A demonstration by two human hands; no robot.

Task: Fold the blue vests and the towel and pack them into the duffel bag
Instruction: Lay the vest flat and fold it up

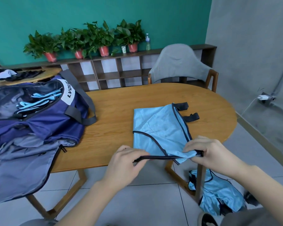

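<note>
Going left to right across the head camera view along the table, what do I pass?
Duffel bag → left hand → blue vest → right hand → wall plug

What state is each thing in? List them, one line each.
Vest on table: lying flat, near edge held by both hands.
Left hand: pinching the dark strap.
Right hand: pinching the vest's corner.
Duffel bag: unzipped, open, folded blue vests inside.
Vests on the floor: crumpled heap, unfolded.
Chair: empty, at the table's far side.
Charger: plugged into the wall.
</note>
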